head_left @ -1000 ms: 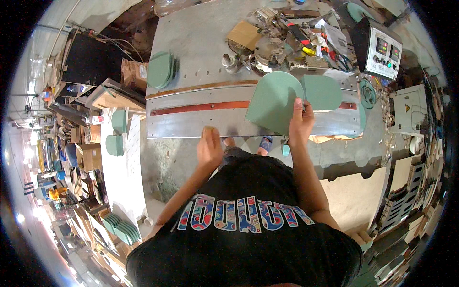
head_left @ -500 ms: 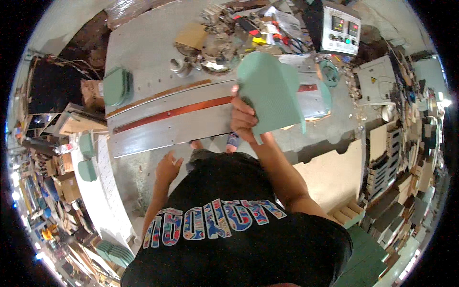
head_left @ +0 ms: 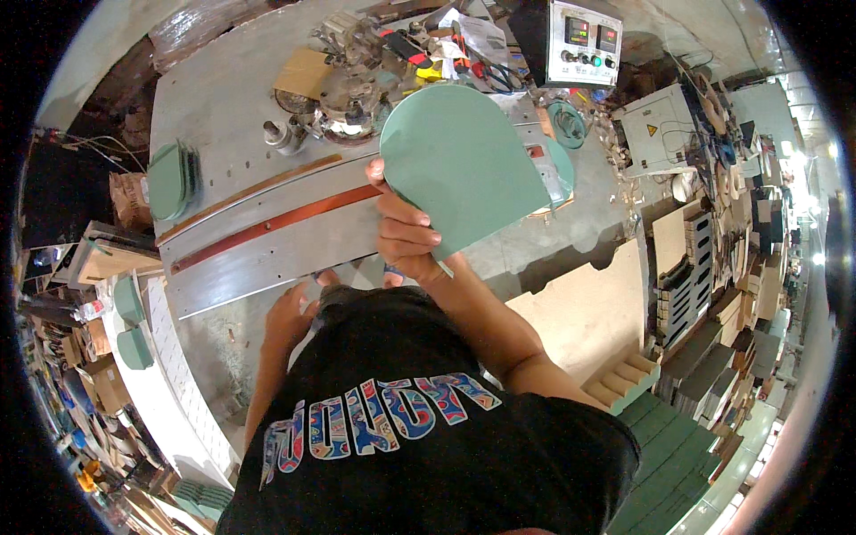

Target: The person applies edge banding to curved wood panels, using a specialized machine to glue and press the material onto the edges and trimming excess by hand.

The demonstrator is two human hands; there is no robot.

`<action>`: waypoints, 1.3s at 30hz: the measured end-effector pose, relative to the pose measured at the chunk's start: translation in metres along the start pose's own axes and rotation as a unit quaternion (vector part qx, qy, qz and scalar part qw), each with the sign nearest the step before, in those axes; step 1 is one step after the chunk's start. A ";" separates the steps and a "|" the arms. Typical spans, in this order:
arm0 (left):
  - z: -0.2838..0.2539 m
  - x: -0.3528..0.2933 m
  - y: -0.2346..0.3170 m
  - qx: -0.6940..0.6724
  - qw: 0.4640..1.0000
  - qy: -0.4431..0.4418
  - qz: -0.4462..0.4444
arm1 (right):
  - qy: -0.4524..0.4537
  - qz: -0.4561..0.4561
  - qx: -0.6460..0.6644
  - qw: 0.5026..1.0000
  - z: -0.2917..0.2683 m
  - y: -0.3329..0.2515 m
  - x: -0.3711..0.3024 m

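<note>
My right hand (head_left: 406, 227) is closed on the lower left edge of a pale green sheet (head_left: 464, 160) with one rounded end, holding it up above the metal worktable. Its thumb and fingers wrap that edge, and the sheet's broad face is turned up. Hanging low by the table's front edge, my left hand (head_left: 290, 314) has its thumb apart from the fingers and holds nothing. Under the raised sheet runs a long metal bar bed with an orange-red strip (head_left: 285, 229). Part of another green piece (head_left: 560, 169) shows behind the sheet's right side.
A stack of green pieces (head_left: 168, 183) stands at the table's left end. Tools and scrap (head_left: 428, 53) clutter the far side beside a control box (head_left: 584, 49). More green pieces (head_left: 135, 348) lie on a white board at left. A tan board (head_left: 580, 312) stands at right.
The green sheet has turned so its face shows flatter; the folded-looking right edge no longer shows. The view has swung, shifting the scene leftward. My left hand remains empty.
</note>
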State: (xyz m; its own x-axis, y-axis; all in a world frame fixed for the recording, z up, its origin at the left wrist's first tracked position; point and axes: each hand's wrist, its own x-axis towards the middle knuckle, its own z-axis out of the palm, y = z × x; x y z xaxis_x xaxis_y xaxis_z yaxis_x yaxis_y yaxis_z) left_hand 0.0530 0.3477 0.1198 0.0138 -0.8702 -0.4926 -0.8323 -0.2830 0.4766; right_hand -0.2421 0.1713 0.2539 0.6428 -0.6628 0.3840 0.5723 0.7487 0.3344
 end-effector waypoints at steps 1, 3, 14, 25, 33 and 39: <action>-0.002 -0.001 0.001 0.000 1.000 0.008 0.012 | -0.001 0.003 -0.002 1.000 -0.004 -0.001 0.000; -0.004 -0.002 0.005 -0.004 0.999 0.026 0.034 | 0.011 0.000 -0.030 0.999 -0.008 -0.002 -0.002; -0.110 -0.024 0.104 -0.652 0.752 0.038 0.089 | 0.413 -0.038 -0.710 0.569 -0.055 0.019 0.003; -0.118 -0.004 -0.012 -0.536 0.804 0.257 -0.020 | 0.272 -0.026 -0.788 0.551 -0.128 0.079 0.097; -0.172 0.010 -0.081 -0.558 0.773 0.254 0.164 | 0.143 0.152 -0.825 0.525 -0.157 0.179 0.189; -0.217 0.010 -0.146 -0.883 0.438 0.064 0.156 | 0.126 0.123 -0.925 0.336 -0.237 0.177 0.231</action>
State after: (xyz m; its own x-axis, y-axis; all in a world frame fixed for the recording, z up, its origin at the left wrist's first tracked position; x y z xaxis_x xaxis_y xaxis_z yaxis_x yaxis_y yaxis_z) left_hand 0.2948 0.2932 0.2035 0.1780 -0.9609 -0.2119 0.9201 0.0862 0.3821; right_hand 0.1282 0.1493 0.1979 0.6756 -0.7361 0.0419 -0.3263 -0.3495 -0.8783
